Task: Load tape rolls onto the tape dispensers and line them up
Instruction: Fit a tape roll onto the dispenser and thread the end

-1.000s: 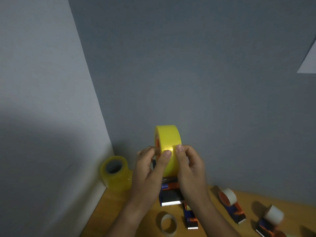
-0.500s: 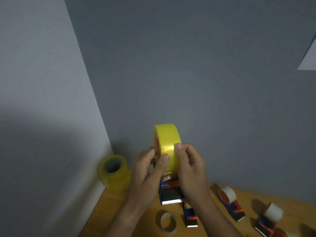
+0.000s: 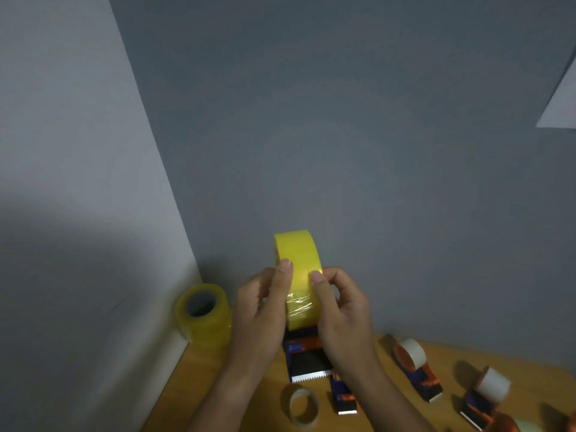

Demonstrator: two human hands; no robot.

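I hold a yellow tape roll (image 3: 298,260) mounted on a blue and orange tape dispenser (image 3: 307,358) up in front of the wall. My left hand (image 3: 265,310) grips the roll's left side, thumb on its face. My right hand (image 3: 341,307) grips the right side, thumb on the tape where a loose clear end wrinkles. The dispenser's serrated blade points down toward me. Two loaded dispensers (image 3: 416,367) (image 3: 486,397) with white rolls lie on the wooden table (image 3: 205,388) at the right. Another dispenser (image 3: 343,399) lies partly hidden below my right wrist.
A stack of clear yellowish tape rolls (image 3: 202,314) stands in the left corner against the wall. A small nearly spent roll (image 3: 302,406) stands on the table below my hands. Grey walls close off the left and back. More items peek in at the bottom right edge.
My left thumb has slid up the roll's face and my right thumb slightly down; the dispenser stays held in the same place. The view has shifted a little.
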